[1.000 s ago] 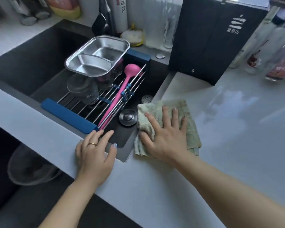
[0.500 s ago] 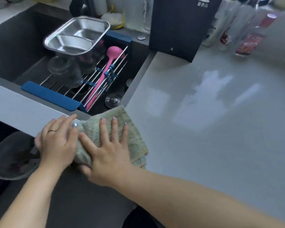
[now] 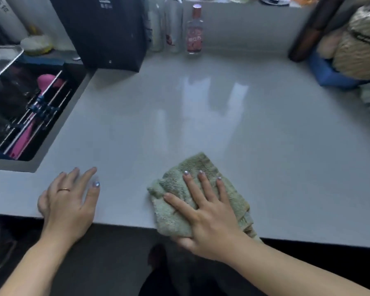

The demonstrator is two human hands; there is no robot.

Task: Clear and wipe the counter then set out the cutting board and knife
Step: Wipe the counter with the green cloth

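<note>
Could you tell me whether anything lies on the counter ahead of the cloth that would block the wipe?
Nothing visible does: the grey counter ahead of the green terry cloth under the right hand is bare up to the bottles.

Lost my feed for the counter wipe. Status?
Right hand flat on green cloth at counter front edge. Left hand open, resting on counter. No board or knife visible.
</note>
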